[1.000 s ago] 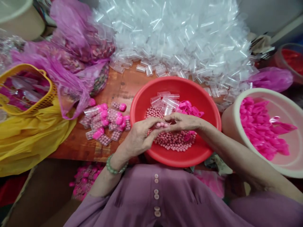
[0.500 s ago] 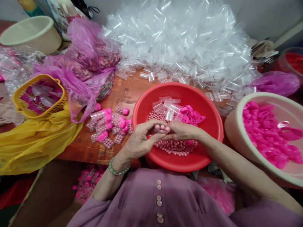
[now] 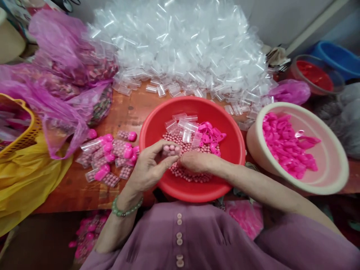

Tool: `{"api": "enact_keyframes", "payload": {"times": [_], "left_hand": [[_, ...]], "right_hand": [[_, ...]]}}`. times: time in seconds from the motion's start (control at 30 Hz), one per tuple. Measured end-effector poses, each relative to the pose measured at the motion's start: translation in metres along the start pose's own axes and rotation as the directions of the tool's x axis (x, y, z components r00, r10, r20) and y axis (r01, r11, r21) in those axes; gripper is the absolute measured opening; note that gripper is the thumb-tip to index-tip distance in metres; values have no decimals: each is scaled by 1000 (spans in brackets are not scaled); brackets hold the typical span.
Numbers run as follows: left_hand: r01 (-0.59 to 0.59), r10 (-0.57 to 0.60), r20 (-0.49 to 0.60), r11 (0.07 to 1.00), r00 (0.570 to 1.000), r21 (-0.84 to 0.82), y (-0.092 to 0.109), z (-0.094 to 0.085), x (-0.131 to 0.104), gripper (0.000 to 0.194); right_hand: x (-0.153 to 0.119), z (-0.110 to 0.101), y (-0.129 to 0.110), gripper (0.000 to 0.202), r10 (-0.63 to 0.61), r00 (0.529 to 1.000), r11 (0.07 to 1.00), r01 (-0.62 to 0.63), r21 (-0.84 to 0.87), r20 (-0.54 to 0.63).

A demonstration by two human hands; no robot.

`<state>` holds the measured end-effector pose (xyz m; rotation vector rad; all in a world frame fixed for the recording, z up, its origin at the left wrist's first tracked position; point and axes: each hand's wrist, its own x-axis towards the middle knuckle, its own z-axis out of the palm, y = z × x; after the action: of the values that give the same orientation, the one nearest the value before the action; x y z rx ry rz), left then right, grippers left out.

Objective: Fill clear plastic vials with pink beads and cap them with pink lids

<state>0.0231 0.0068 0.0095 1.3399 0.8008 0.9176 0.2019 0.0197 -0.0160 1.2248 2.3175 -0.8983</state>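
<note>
My left hand (image 3: 147,168) grips a small clear plastic case (image 3: 170,153) with pink beads showing at its top. It is held over the left side of a red basin (image 3: 149,123). Inside the basin, my right hand (image 3: 194,162) is lowered onto loose pink beads (image 3: 192,177), its fingers curled downward and mostly hidden beside the case. Several clear cases (image 3: 185,125) and bright pink caps (image 3: 210,133) lie in the basin behind my hands. Left of the basin, filled cases with pink caps (image 3: 108,150) are heaped on the table.
A big pile of clear cases (image 3: 180,45) covers the back of the table. At the right stands a cream tub (image 3: 334,165) of pink caps. Purple bags (image 3: 60,33), a yellow basket (image 3: 35,127) and a yellow bag (image 3: 30,183) lie left. Further right sits a blue basin (image 3: 337,56).
My right hand has moved away from the mouth of the case and down onto the beads. My left hand keeps hold of the case. The view has turned to the right.
</note>
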Motion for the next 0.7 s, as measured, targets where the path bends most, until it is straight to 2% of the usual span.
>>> {"api": "enact_keyframes", "payload": {"times": [0.17, 0.27, 0.37, 0.43, 0.5, 0.57, 0.7], "left_hand": [[114, -120, -22, 974, 992, -195, -3, 3, 9, 18], [139, -135, 37, 944, 990, -300, -5, -1, 13, 17], [159, -133, 95, 919, 987, -361, -7, -5, 15, 20], [150, -120, 104, 916, 987, -372, -7, -6, 16, 21], [138, -105, 109, 920, 988, -367, -7, -5, 16, 22], [130, -96, 113, 925, 989, -357, -6, -5, 17, 25], [113, -79, 103, 918, 992, -380, -4, -4, 19, 39]], "right_hand": [[-10, -14, -4, 21, 1, 995, 997, 6, -79, 96], [-19, -26, 5, 18, -44, 997, 996, 49, -74, 71], [-31, -43, 19, 14, -100, 977, 981, 129, 145, -190], [-39, -54, 24, 17, -111, 897, 907, 268, 325, -429], [-44, -63, 23, 27, -104, 804, 816, 405, 412, -585], [-43, -71, 17, 36, -139, 763, 779, 478, 406, -632], [-33, -77, 4, 33, -249, 772, 812, 495, 309, -585]]}}
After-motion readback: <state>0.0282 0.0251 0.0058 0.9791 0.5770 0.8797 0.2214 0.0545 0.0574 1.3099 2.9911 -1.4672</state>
